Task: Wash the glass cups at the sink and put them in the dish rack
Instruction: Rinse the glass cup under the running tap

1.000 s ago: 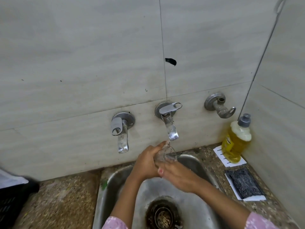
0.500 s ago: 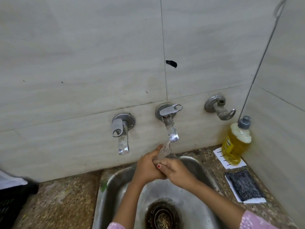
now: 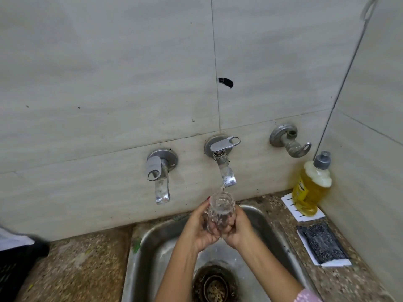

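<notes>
The clear, patterned glass cup (image 3: 220,211) stood upright between both hands over the steel sink (image 3: 268,227), beneath the middle chrome tap (image 3: 224,168); left hand (image 3: 199,227) and right hand (image 3: 238,228) each gripped its sides.

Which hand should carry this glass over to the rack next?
Left, likely: both the left hand and right hand grip the glass, and the black basket, probably the rack, sits off to the left.

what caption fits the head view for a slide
Left hand and right hand hold a glass cup under the middle tap over the sink.
</notes>
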Motion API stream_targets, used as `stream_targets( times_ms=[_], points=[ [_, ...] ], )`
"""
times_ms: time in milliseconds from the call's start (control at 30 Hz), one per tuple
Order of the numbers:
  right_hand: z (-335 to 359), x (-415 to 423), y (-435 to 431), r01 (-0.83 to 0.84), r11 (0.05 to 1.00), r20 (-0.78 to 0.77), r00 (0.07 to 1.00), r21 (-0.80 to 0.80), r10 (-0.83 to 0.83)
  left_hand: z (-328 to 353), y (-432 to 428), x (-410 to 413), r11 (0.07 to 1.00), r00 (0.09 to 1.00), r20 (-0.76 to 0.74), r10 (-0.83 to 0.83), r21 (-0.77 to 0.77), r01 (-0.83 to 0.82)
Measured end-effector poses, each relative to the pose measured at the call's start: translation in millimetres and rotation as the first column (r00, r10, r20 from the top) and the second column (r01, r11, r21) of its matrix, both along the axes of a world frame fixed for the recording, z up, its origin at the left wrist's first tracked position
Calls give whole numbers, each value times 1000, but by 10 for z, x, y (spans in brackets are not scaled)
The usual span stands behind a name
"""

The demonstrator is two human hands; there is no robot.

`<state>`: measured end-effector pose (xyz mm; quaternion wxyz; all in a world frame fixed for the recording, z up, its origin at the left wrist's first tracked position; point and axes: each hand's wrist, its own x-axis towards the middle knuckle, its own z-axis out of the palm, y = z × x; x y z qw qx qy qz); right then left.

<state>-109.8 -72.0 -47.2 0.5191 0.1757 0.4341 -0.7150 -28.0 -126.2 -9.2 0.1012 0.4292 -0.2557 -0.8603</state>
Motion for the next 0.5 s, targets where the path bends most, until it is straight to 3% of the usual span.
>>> stream_targets(
  times_ms=[133,200,267,367,500],
  points=[
    [60,-7,7,-57,998,-69,996,20,58,-70,13,-36,1000,1000,-13,11,18,-11],
    [92,-53,41,-140,988,-81,988,-60,135,-88,55,-61,994,994,-20,107,18,-107],
    [131,-86,98,-233,972,-139,964,-33,226,-59,107,-73,983,982,-44,183,-2,-183],
    [137,-187,165,-268,956,-245,926,118,289,-91,138,-57,977,979,-93,181,-96,-189],
    [256,-251,265,-434,899,-289,855,56,431,-140,73,-62,941,973,-99,209,-249,-227]
  ],
)
